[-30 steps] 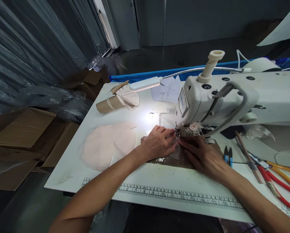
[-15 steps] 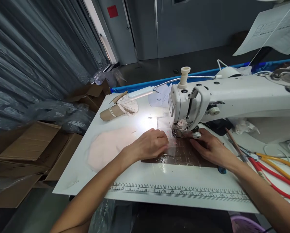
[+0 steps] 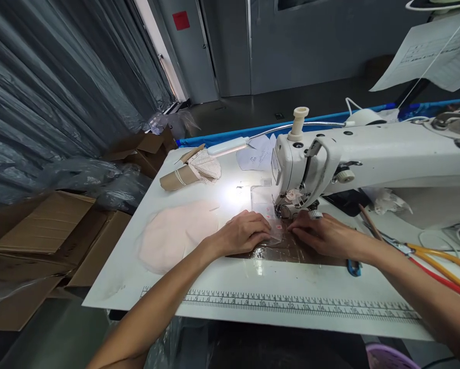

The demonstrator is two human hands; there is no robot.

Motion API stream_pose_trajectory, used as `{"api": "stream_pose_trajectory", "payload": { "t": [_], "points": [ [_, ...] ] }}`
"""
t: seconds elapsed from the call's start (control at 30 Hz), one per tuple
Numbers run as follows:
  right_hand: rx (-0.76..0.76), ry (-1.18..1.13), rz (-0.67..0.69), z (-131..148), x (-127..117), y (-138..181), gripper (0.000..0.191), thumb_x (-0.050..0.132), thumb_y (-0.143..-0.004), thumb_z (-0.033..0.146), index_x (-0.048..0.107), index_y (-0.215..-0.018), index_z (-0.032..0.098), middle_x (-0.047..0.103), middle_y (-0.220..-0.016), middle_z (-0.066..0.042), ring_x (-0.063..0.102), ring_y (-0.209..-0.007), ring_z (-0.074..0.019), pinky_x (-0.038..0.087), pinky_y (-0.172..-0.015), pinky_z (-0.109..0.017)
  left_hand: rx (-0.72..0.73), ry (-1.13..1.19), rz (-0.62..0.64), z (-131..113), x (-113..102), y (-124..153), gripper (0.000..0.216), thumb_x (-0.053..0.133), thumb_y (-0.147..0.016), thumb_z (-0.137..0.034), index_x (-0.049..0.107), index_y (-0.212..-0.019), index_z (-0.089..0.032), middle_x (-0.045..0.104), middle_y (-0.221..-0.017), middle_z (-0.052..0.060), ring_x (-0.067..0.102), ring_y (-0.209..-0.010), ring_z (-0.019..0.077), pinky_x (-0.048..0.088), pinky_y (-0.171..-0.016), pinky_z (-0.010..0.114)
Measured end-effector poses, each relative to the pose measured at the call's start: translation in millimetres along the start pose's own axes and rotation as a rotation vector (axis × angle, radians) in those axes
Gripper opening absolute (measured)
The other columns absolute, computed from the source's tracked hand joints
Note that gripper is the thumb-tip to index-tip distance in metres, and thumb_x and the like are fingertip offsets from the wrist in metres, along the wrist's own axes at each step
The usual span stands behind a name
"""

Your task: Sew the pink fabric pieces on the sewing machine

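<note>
A white sewing machine (image 3: 368,154) stands on a white table (image 3: 222,287). My left hand (image 3: 245,233) lies flat, fingers stretched, on a thin clear piece (image 3: 270,220) just left of the needle. My right hand (image 3: 322,233) rests flat on the same piece and on the brown mat (image 3: 291,251) under it, right below the presser foot (image 3: 287,210). Both hands press the piece down; neither grips anything.
A stack of pale pink fabric pieces (image 3: 176,236) lies left of my hands. A cardboard roll with lace (image 3: 191,171) and a lamp (image 3: 230,147) sit at the back. Blue snips (image 3: 353,266), a brush and red and yellow cords (image 3: 441,271) lie on the right. Cardboard boxes (image 3: 41,241) are on the floor at the left.
The view pulled back and up from the needle. My right hand slid left from the machine's knob to the clear piece under the foot. My left hand stayed on the piece.
</note>
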State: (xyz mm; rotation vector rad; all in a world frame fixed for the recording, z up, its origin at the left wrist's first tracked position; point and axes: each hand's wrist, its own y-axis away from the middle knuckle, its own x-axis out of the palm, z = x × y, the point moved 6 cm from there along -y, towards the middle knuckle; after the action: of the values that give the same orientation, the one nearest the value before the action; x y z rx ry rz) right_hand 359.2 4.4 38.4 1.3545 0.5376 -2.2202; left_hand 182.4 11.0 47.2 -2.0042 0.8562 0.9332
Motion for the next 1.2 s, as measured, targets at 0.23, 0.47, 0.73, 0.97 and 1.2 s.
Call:
{"api": "stream_pose_trajectory", "payload": {
  "t": [0.23, 0.47, 0.73, 0.97, 1.2],
  "points": [
    [-0.028, -0.107, -0.042, 14, 12, -1, 0.026, 0.041, -0.095, 0.025, 0.062, -0.108, 0.020, 0.066, -0.096, -0.009, 0.063, -0.071, -0.0191, 0.053, -0.064, -0.034, -0.112, -0.085, -0.318, 5, 0, -2, 0.016, 0.042, -0.097, -0.020, 0.048, -0.111, -0.014, 0.068, -0.094, 0.007, 0.067, -0.082, 0.0147, 0.057, -0.070, 0.028],
    [-0.150, -0.082, -0.052, 30, 21, 9, 0.031, 0.047, -0.086, 0.013, 0.068, -0.106, 0.024, 0.061, -0.101, -0.009, 0.060, -0.093, -0.0222, 0.052, -0.081, -0.038, -0.092, -0.229, -0.146, -1, 13, -2, 0.029, 0.050, -0.089, -0.016, 0.049, -0.118, -0.015, 0.070, -0.090, 0.004, 0.065, -0.077, 0.0167, 0.054, -0.072, 0.033],
    [-0.090, -0.110, -0.164, 7, 13, 11, 0.032, 0.049, -0.089, 0.021, 0.067, -0.116, 0.024, 0.067, -0.104, -0.009, 0.065, -0.078, -0.0190, 0.054, -0.071, -0.034, -0.034, -0.201, -0.154, -6, 11, -4, 0.016, 0.050, -0.094, -0.022, 0.065, -0.094, -0.017, 0.071, -0.095, 0.006, 0.067, -0.083, 0.0149, 0.053, -0.072, 0.031],
    [-0.175, -0.013, -0.117, 22, 21, 11, 0.040, 0.050, -0.084, 0.015, 0.068, -0.119, 0.025, 0.061, -0.105, -0.011, 0.059, -0.092, -0.0239, 0.054, -0.080, -0.041, -0.067, -0.022, -0.346, -6, 1, -2, 0.012, 0.053, -0.092, -0.020, 0.063, -0.098, -0.015, 0.072, -0.098, 0.010, 0.068, -0.095, 0.0181, 0.059, -0.080, 0.034],
    [-0.191, -0.007, -0.123, 25, 20, 12, 0.040, 0.051, -0.084, 0.015, 0.069, -0.117, 0.028, 0.062, -0.103, -0.010, 0.059, -0.091, -0.0230, 0.052, -0.080, -0.041, 0.081, -0.138, -0.181, -9, 15, -5, 0.014, 0.052, -0.093, -0.018, 0.065, -0.096, -0.015, 0.072, -0.101, 0.007, 0.068, -0.091, 0.0151, 0.057, -0.079, 0.031]
  ]
}}
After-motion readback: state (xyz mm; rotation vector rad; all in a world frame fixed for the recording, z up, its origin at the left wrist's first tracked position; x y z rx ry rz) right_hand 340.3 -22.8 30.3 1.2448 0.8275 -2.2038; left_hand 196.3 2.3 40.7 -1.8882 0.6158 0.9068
